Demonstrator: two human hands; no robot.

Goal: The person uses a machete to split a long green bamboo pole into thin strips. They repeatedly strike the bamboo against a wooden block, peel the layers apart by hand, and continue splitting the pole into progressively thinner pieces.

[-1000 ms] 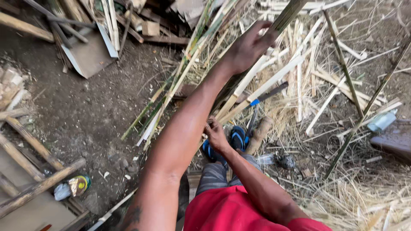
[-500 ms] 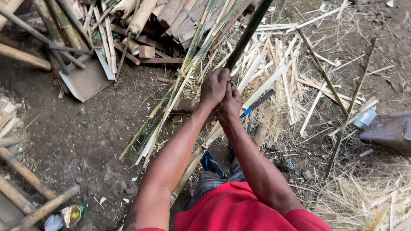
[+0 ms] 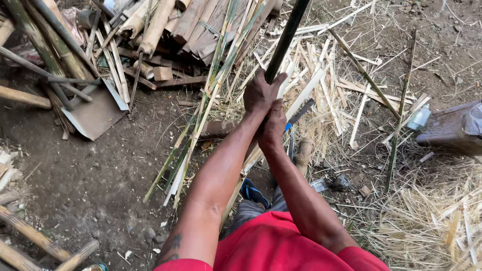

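— Daylight's spreading soft and even, shadows barely showing under the pale split bamboo strips [image 3: 321, 90].
— Sharp centre; edges are bending slightly, dark brown soil [image 3: 85, 170] staying dim.

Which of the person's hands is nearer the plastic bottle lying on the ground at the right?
Right. The right hand grips the dark pole lower down, on the side toward the bottle; the left hand grips just above it, slightly farther away.

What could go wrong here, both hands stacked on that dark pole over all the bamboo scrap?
1. The left hand and right hand grip the dark pole close together, so a twist could break the grip.
2. The sandalled foot stands right below the pole; a slip might bring the pole down on it.
3. Split bamboo strips litter the ground: possible tripping and splinters.
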